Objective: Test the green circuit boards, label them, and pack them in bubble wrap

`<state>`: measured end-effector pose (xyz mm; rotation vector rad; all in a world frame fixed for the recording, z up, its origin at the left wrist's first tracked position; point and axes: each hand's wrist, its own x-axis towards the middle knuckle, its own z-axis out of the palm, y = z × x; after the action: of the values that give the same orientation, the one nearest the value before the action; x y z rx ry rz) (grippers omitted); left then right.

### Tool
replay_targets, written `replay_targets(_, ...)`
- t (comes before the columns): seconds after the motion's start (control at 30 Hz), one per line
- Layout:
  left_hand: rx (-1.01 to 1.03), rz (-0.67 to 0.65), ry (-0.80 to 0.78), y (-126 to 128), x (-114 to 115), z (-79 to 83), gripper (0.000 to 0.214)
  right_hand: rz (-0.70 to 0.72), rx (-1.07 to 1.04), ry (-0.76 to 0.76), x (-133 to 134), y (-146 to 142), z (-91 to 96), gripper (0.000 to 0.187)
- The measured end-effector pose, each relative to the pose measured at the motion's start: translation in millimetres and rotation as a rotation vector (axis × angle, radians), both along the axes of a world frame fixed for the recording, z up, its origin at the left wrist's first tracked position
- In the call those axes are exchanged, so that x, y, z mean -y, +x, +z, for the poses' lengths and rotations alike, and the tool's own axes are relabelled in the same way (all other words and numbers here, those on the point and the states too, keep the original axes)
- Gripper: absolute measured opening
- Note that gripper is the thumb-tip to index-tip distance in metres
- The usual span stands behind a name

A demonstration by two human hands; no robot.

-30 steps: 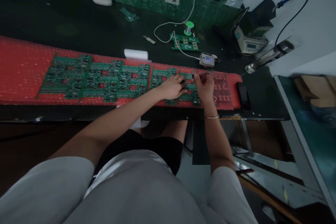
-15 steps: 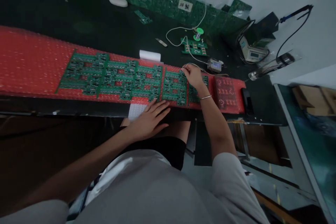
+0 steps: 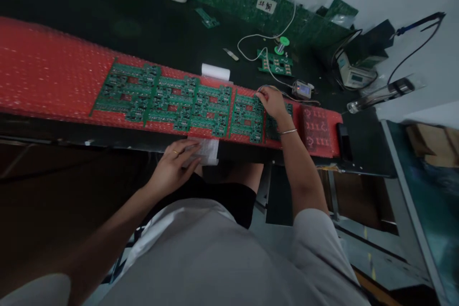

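Note:
A row of green circuit boards (image 3: 172,98) lies on a long red bubble-wrap sheet (image 3: 46,71) across the dark bench. My right hand (image 3: 273,103) rests on the far edge of the rightmost boards, fingers curled near a thin wire; whether they grip it I cannot make out. My left hand (image 3: 174,165) is below the bench edge, fingers bent onto a white sheet (image 3: 207,150) that hangs over the front edge. A bracelet sits on my right wrist.
Behind the boards lie a white roll (image 3: 215,71), a small panel of boards (image 3: 275,63) with a green solder spool (image 3: 284,41), a small meter (image 3: 303,89), a bench unit (image 3: 355,75) and a black phone (image 3: 344,140). Green panels stand along the back wall.
My left hand drew back off the boards to the bench's front edge and onto the white sheet. My right hand shifted to the far edge of the boards. The view moved left.

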<state>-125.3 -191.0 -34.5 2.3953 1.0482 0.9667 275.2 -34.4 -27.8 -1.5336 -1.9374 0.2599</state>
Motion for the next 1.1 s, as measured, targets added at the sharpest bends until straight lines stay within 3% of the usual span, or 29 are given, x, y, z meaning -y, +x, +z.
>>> replay_targets(0.13, -0.006, 0.013, -0.045, 5.2, -0.5, -11.0, 0.019, -0.029, -0.059, 0.029, 0.1, 1.2, -8.9, 0.050)
replay_targets(0.33, -0.046, 0.005, -0.086, 14.2, -2.7, -25.2, 0.015, -0.058, -0.087, 0.044, 2.2, -0.6, -18.0, 0.050)
replay_targets(0.67, 0.023, 0.074, -0.144, 20.8, -1.1, -26.8, 0.018, -0.061, -0.076, 0.067, 2.6, -0.3, -22.4, 0.045)
replay_targets(0.9, 0.017, 0.065, -0.224, 21.8, 3.1, -17.1, 0.019, -0.058, -0.070, 0.051, 3.9, -0.5, -19.3, 0.043)
replay_targets(1.0, 0.024, 0.028, -0.229, 18.0, 0.8, -2.1, 0.017, -0.066, -0.086, 0.048, 3.1, -1.5, -20.7, 0.043)
replay_targets(1.1, 0.042, -0.010, -0.187, 20.5, -15.4, 20.5, 0.016, -0.072, -0.087, 0.050, 2.3, -2.9, -20.1, 0.042)
